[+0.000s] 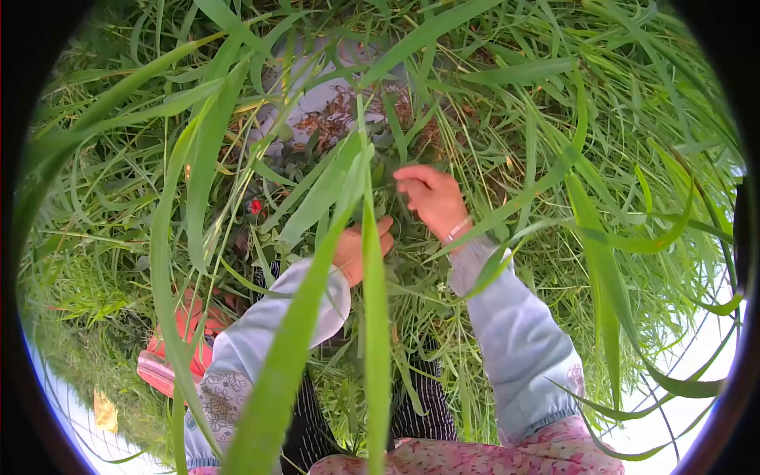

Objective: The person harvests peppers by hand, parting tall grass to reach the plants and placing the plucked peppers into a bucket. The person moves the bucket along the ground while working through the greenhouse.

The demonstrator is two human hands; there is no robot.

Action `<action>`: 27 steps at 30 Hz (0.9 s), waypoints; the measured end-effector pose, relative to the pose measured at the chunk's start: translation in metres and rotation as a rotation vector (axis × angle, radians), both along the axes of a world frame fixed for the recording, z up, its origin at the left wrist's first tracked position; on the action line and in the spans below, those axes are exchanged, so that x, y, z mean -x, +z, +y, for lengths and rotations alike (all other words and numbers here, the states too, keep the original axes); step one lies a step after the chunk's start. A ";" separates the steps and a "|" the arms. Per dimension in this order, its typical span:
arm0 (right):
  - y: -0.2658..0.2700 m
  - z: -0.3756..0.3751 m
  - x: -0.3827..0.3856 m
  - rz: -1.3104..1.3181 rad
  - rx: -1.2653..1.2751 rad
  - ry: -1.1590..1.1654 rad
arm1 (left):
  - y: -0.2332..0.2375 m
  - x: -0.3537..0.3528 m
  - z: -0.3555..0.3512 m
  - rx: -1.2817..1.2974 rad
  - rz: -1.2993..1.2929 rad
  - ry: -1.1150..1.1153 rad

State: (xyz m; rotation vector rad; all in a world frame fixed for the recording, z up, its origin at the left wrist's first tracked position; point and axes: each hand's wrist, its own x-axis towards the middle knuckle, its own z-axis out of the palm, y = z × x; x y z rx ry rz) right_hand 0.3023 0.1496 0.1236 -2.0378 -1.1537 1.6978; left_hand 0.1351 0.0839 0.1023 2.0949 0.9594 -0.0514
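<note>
My right hand (434,199) is above low leafy weeds (396,261), its fingers curled together and pointing left. Whatever they pinch, if anything, is too small to make out. Lower and to the left, my left hand (348,252) is down among the leaves with fingers bent inward. A long grass blade (373,309) crosses in front of it, so its grip is partly hidden. Just beyond both hands lies a pale sheet (317,87) with dry brown plant bits (332,119) around it.
Tall grass (633,119) surrounds me, and several long blades hang close before the camera. A red shoe (178,348) is at the lower left, near a small red object (254,207) in the grass. Wire mesh (701,344) shows at the right edge.
</note>
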 end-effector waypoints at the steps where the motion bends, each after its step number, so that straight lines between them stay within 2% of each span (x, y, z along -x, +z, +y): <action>1: -0.027 0.005 0.000 -0.040 0.040 0.075 | 0.002 0.000 0.003 -0.087 0.013 -0.052; 2: -0.043 0.014 0.006 -0.188 0.062 0.337 | 0.016 -0.001 0.012 -0.002 0.072 -0.105; 4: -0.069 0.025 0.019 -0.487 0.108 0.860 | 0.002 0.000 -0.001 -0.014 0.096 -0.027; 6: -0.085 0.018 0.027 -0.429 0.117 0.583 | -0.022 -0.006 -0.022 0.044 0.164 0.060; 7: -0.110 0.009 0.021 -0.342 0.150 0.472 | -0.033 -0.009 -0.031 0.101 0.224 0.108; 9: -0.162 -0.010 0.010 -0.175 0.212 0.238 | -0.022 -0.009 -0.027 0.057 0.201 0.021; 12: -0.131 0.004 0.021 -0.278 0.224 0.319 | -0.002 -0.004 -0.014 -0.017 0.164 -0.109; 14: -0.070 0.008 0.031 -0.327 0.136 0.243 | 0.004 -0.005 -0.005 -0.065 0.174 -0.120; 15: -0.050 0.005 0.035 -0.319 0.052 0.243 | 0.005 -0.005 -0.004 -0.087 0.180 -0.128; 17: -0.025 -0.003 0.038 -0.302 -0.115 0.240 | -0.011 -0.003 -0.015 0.060 -0.021 0.098; 18: -0.023 -0.007 0.037 -0.332 -0.158 0.195 | -0.020 -0.004 -0.022 0.074 -0.053 0.156; 19: -0.025 -0.010 0.034 -0.370 -0.306 0.242 | -0.021 -0.005 -0.021 0.087 -0.088 0.213; 22: -0.031 -0.018 0.029 -0.461 -0.686 0.433 | -0.015 -0.007 -0.025 -0.056 0.022 0.124; 25: -0.022 -0.015 0.031 -0.305 -0.615 0.274 | -0.003 -0.004 -0.011 -0.190 0.120 -0.069; 26: -0.009 -0.008 0.035 -0.267 -0.471 0.135 | -0.003 -0.006 -0.008 -0.190 0.128 -0.074; 27: -0.004 -0.005 0.041 -0.081 -0.414 -0.018 | -0.002 -0.006 -0.009 -0.149 0.071 -0.034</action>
